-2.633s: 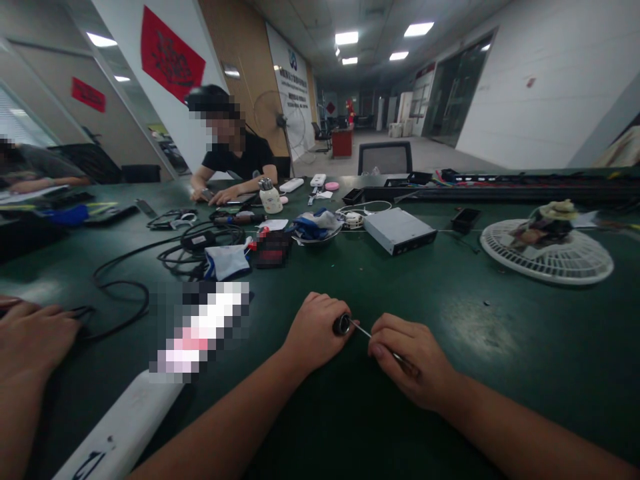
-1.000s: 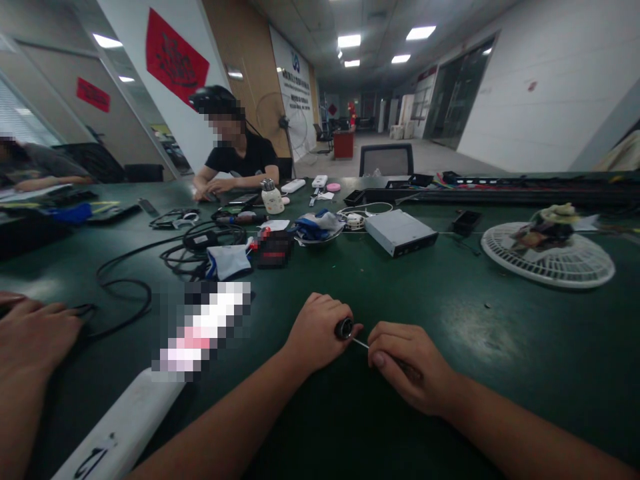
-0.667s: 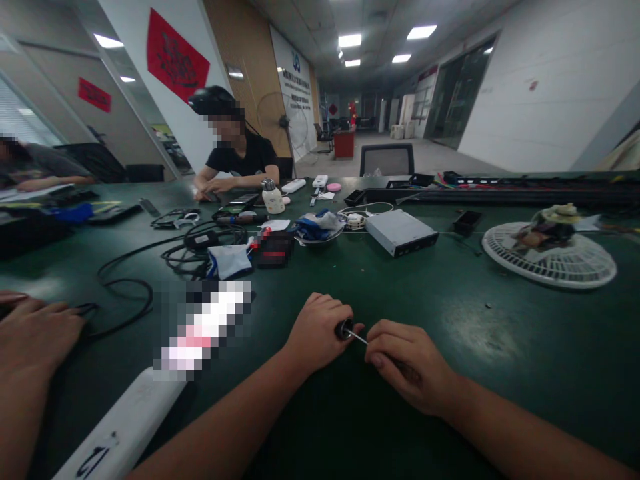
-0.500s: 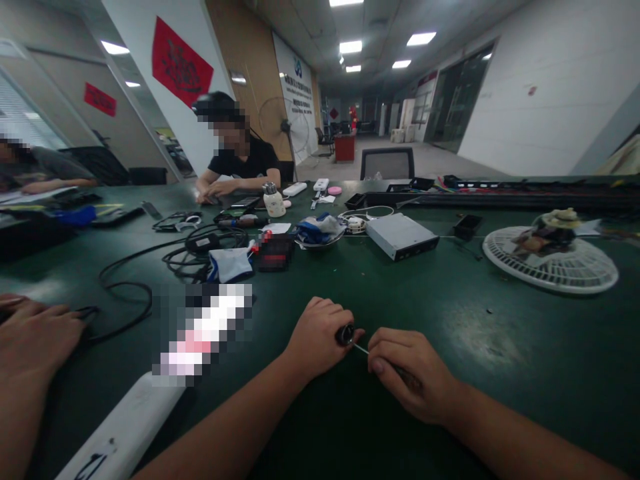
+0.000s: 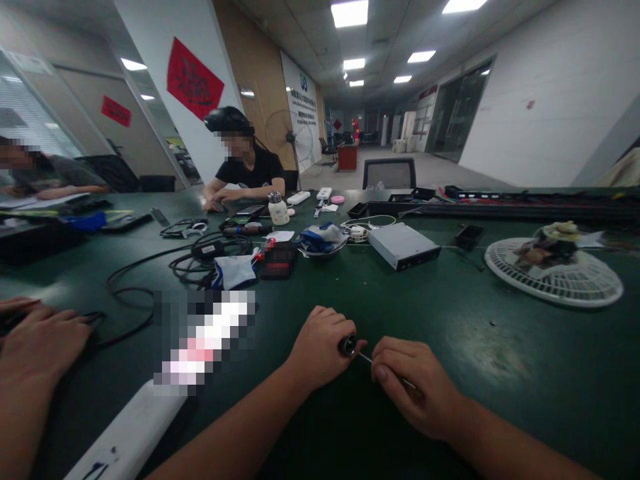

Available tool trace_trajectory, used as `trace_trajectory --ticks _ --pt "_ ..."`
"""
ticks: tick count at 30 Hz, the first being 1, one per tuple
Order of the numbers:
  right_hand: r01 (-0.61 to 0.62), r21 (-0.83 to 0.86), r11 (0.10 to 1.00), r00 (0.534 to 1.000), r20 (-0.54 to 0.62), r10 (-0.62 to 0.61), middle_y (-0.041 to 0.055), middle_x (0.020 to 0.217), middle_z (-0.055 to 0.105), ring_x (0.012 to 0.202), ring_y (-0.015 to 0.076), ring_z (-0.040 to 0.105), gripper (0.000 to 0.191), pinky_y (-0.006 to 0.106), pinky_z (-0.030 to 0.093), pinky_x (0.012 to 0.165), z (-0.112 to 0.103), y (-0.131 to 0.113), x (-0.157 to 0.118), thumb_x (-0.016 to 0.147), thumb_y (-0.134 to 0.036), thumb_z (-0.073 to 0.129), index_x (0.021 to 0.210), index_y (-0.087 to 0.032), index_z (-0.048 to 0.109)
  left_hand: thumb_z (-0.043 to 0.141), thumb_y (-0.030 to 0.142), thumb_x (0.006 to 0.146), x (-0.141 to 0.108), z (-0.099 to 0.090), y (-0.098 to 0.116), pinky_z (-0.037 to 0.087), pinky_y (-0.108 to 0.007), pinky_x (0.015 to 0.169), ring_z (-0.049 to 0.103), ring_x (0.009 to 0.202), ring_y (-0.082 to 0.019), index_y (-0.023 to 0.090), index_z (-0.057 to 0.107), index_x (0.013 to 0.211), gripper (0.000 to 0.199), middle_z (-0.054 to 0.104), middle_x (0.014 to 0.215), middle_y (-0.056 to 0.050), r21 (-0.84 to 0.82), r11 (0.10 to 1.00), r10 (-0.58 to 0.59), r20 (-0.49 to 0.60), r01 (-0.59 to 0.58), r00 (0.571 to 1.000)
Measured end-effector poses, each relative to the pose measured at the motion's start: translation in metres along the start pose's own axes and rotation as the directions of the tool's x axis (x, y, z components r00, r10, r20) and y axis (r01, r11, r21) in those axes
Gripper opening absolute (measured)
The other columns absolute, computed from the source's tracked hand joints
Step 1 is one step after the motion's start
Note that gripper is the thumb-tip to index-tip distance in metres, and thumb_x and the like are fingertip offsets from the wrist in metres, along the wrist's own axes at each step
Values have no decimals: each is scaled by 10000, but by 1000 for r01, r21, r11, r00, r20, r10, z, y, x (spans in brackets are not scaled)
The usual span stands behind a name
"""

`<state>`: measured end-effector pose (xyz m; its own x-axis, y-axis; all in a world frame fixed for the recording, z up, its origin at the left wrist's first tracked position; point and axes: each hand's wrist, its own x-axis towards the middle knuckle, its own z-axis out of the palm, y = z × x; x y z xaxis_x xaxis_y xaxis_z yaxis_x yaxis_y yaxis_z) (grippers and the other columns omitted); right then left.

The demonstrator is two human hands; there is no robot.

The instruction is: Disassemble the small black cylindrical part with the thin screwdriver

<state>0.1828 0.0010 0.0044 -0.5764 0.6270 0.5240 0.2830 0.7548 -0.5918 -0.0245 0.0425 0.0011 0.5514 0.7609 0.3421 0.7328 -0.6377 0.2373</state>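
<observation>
At lower centre the thin shaft (image 5: 367, 358) looks like bright metal, the black end piece (image 5: 347, 345) glossy, and the green tabletop (image 5: 500, 400) smooth, shiny and scuffed.

A green workbench (image 5: 520, 373) carries black cables (image 5: 131, 291); a metal drive (image 5: 403, 246); a white fan grille (image 5: 553, 283).

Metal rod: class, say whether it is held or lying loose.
Held: the rod has its dark end in the left hand, its shaft running into the right hand.

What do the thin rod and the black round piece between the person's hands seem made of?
The thin rod looks like polished steel, with a pale metallic shine. The black round piece looks like glossy plastic or dark metal; its small shiny end cannot settle which.
</observation>
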Motion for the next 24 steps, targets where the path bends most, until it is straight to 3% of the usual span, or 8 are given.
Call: trace_trajectory --ticks 3,7,12,16,24 --pt "-22 -17 1000 999 -39 22 37 784 599 704 156 556 216 293 420 647 0 1 0 1000 -200 444 836 -179 584 625 393 901 0 0 1 370 -347 746 564 774 -190 203 569 744 252 632 746 -10 -4 1000 -6 0 6 1000" --pt "13 24 1000 1000 -9 -13 42 843 617 779 164 580 161 285 443 685 -2 0 1 989 -188 471 896 -189 602 622 373 903 0 0 0 369 -348 740 563 769 -189 202 567 740 242 635 747 -8 -9 1000 -11 -7 11 1000" --pt "21 16 1000 1000 17 -22 34 776 602 700 157 559 209 293 425 647 -1 0 1 991 -197 450 834 -180 587 646 364 887 0 0 -1 365 -346 734 561 768 -186 203 566 739 232 636 753 -6 -4 1000 5 -9 -5 1000" --pt "-16 -33 999 999 -41 15 37 780 601 703 159 560 220 294 429 649 1 1 0 996 -195 448 825 -178 586 644 375 891 0 0 -1 364 -346 735 562 773 -188 203 569 745 238 635 751 -6 -9 1000 -2 0 2 1000" --pt "33 60 998 999 -23 -31 42 803 614 742 165 583 191 297 476 700 -3 0 2 993 -197 456 876 -187 606 620 372 904 0 0 0 367 -347 741 559 770 -187 204 578 747 233 635 753 -11 -8 1000 9 1 -9 1000"
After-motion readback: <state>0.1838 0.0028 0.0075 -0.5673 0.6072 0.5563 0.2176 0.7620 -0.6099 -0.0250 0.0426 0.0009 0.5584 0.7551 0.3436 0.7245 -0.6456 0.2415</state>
